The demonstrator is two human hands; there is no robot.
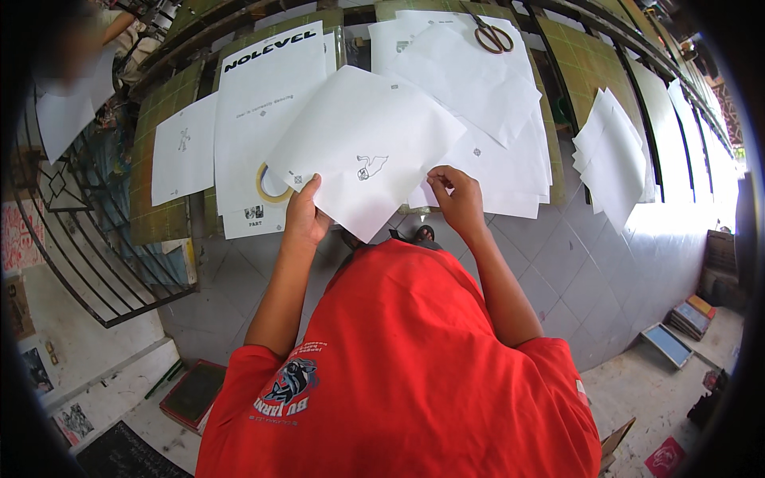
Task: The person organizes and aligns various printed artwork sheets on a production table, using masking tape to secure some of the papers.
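Well, white sheet [382, 131] between both hands [308, 217] [460, 201].

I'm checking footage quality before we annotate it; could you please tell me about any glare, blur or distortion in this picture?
In the head view: glare whitens the tiled floor at far right; a patch at upper left is blurred; corners fade to black; the held sheet looks fairly sharp.

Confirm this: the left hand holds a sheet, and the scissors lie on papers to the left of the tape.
Wrong side: the head view shows the scissors on papers to the right of the tape. The left hand does hold a sheet.
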